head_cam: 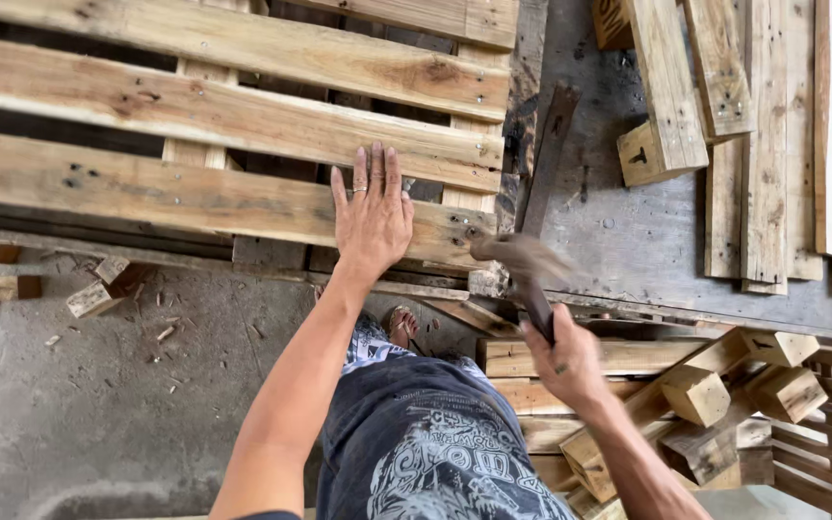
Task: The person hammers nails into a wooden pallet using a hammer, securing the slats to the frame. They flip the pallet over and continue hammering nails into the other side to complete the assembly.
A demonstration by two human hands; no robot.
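My left hand (372,214) lies flat, fingers spread, on the nearest board of a wooden pallet (146,193). My right hand (567,358) grips the handle of a hammer (522,265). The hammer head is blurred and sits at the pallet's near right corner, beside a wooden block under the boards. A ring shows on one finger of the left hand.
Loose planks and blocks (724,116) lie on a grey sheet to the right. A heap of pallet scraps (715,404) sits at the lower right. Small offcuts (98,289) and chips litter the concrete floor on the left. My foot (402,325) is under the pallet edge.
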